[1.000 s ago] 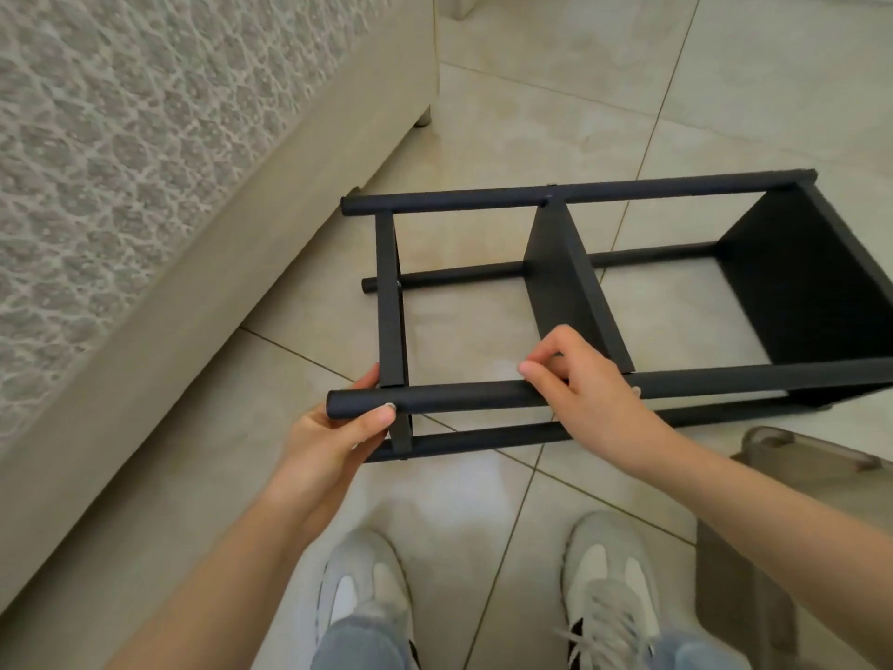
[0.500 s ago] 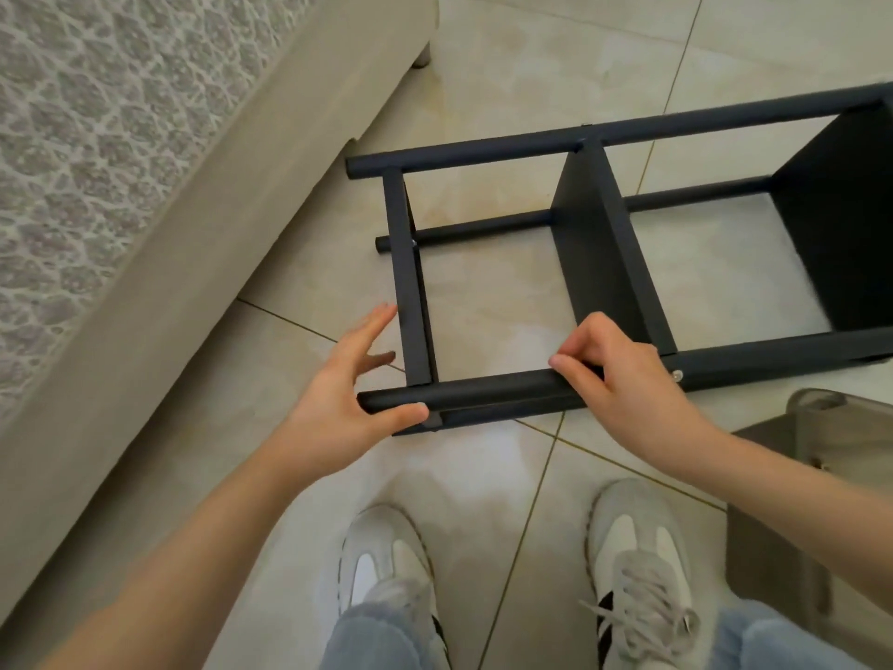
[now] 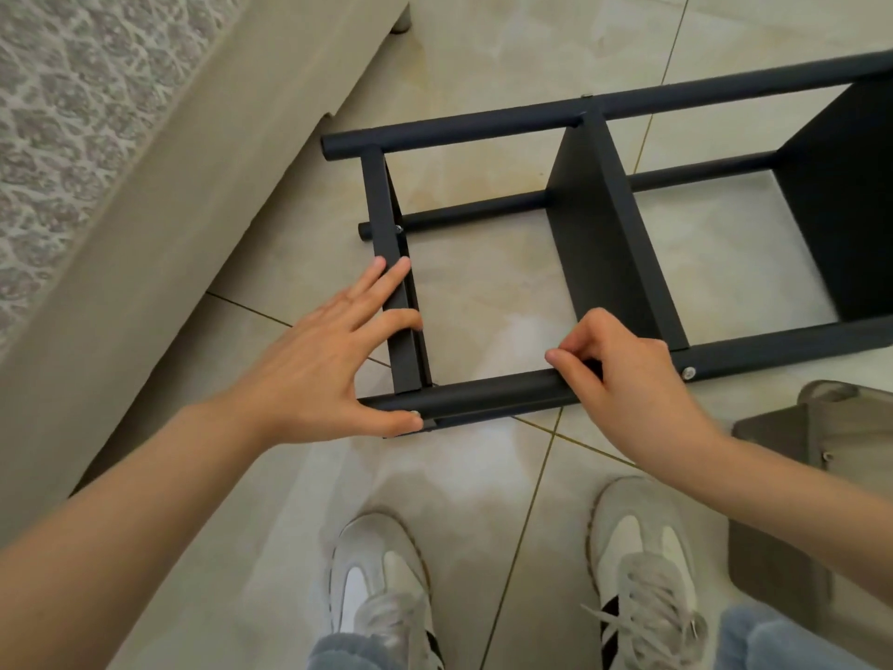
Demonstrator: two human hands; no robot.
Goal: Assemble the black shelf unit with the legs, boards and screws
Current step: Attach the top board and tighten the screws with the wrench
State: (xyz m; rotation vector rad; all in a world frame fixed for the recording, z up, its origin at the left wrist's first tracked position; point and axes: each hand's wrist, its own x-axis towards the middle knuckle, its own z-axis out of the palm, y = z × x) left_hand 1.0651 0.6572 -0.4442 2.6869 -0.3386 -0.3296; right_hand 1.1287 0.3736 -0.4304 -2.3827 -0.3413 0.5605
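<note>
On the tiled floor (image 3: 483,292) ahead of my shoes (image 3: 381,573) the shelf (image 3: 594,224) lies on its side, long axis running left to right. My left hand (image 3: 319,360) is spread, fingers on the end board (image 3: 394,263), thumb on the near leg (image 3: 488,394). My right hand (image 3: 623,374) pinches that leg beside a screw (image 3: 688,372). Both hands are equally near; I judge the frame fully assembled.

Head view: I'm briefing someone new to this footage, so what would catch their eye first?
The black shelf unit lying on its side on the tiled floor fills the middle, three boards fixed between round legs. The left hand is spread over the end board and near leg, while the right hand pinches that leg. White sneakers stand just below.
</note>
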